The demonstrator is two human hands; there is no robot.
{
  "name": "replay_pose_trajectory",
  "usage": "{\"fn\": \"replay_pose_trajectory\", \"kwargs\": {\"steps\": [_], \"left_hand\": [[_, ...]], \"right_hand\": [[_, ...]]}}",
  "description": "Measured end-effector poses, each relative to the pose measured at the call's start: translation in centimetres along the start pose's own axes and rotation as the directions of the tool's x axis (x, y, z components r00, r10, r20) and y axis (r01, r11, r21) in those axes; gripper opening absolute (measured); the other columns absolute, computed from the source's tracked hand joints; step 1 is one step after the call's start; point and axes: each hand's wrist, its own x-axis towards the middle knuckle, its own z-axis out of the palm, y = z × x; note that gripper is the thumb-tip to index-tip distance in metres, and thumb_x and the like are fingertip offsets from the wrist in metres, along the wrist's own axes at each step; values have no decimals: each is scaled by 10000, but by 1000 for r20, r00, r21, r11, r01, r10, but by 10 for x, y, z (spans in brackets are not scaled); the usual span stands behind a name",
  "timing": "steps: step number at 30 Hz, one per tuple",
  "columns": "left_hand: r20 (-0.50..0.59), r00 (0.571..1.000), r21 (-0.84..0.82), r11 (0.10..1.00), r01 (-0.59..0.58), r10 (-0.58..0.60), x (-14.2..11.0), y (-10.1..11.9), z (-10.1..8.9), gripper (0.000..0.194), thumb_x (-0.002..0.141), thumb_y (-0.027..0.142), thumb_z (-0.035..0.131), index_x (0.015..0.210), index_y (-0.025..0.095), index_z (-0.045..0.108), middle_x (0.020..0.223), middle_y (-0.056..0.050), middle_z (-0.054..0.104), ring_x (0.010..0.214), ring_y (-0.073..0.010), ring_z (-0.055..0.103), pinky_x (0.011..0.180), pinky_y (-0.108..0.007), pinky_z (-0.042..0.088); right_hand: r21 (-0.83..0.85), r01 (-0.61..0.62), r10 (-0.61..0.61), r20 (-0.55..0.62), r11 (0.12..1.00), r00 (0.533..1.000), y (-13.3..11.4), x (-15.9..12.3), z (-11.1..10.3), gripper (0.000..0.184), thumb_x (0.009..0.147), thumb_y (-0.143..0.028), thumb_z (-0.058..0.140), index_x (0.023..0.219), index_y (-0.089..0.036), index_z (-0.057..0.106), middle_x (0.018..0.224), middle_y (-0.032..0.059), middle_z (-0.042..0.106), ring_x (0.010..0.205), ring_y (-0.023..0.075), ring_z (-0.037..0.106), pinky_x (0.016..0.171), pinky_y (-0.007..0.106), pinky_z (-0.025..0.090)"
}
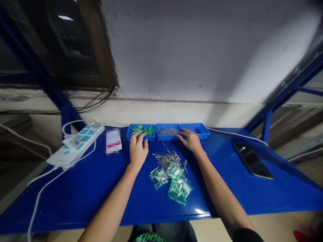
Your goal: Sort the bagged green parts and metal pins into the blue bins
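My left hand (138, 148) reaches over the front of the left blue bin (128, 135), which holds green pieces (143, 129). Its fingers are apart, and I see nothing in them. Over by the middle blue bin (164, 137), with small clear or greyish pieces (169, 131) inside, is my right hand (190, 139), its fingers spread near the border with the right blue bin (202, 135). Between my forearms lies a pile of thin metal rods (174, 157). In front of it are several clear green-tinted bags (179, 190) with pale pieces inside.
A white power strip (78, 143) with cables lies at the left. Near it is a card-like item (113, 141), blurred out. A black phone (253, 160) rests on the right of the blue table (143, 205). Blue posts (266, 127) flank the wall behind.
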Motion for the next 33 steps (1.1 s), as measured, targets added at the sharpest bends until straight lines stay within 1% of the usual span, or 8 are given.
{"fn": "replay_pose_trajectory", "kwargs": {"steps": [2,7,17,20,25,30,31,33], "left_hand": [[-21,1000,62,998,-9,10,6,-7,1,259,844,242,508,1085,230,602,1149,-100,500,1097,-253,479,951,-394,391],[46,999,77,997,20,-24,15,-21,10,160,829,316,542,920,236,648,1075,-74,583,1067,-263,487,932,-420,377],[82,995,23,998,-65,63,33,-37,20,169,862,303,479,895,219,622,969,-49,656,1034,-231,507,968,-379,328],[88,995,33,998,-47,44,35,-37,20,154,848,304,497,904,220,613,987,-49,655,1053,-245,488,945,-384,341],[123,992,75,997,1,-10,30,-35,16,143,825,287,528,936,241,607,1025,-44,656,1093,-286,447,880,-411,364],[207,978,68,998,1,-15,29,-37,4,134,828,272,527,931,246,609,1008,-47,651,1070,-281,483,858,-420,381],[205,979,80,997,-1,-15,29,-35,1,142,822,277,537,937,244,612,1039,-56,632,1070,-286,481,854,-424,388],[135,991,122,992,4,-21,26,-26,-5,180,810,285,552,967,228,620,1115,-91,569,1078,-301,468,861,-438,397]], "right_hand": [[5,-1,1,-8,1000,1000,0,0,0,301,842,-420,535,925,-191,712,1172,118,624,1038,265,608,898,389,474],[5,-30,30,-24,1000,999,-6,-6,1,323,836,-434,536,942,-180,704,1201,136,603,1061,271,592,919,400,452],[34,-21,24,-108,999,994,-8,2,16,295,827,-427,559,892,-173,693,1166,145,621,1062,267,581,968,442,377],[41,-19,24,-116,999,993,-8,4,17,295,828,-427,557,880,-171,693,1159,151,623,1060,268,580,956,439,385],[42,-17,21,-110,999,994,-9,3,15,293,831,-431,549,885,-181,693,1153,145,626,1047,266,586,932,430,405],[39,5,-2,-81,999,997,-10,-1,12,302,843,-425,532,900,-175,690,1179,144,613,1065,269,576,937,426,401],[41,5,-2,-77,999,997,-11,-1,11,302,845,-421,530,905,-171,689,1183,148,609,1072,270,572,943,429,397],[45,4,0,-74,999,997,-12,-2,10,294,846,-410,528,916,-172,686,1190,147,604,1077,272,569,954,440,389]]}}
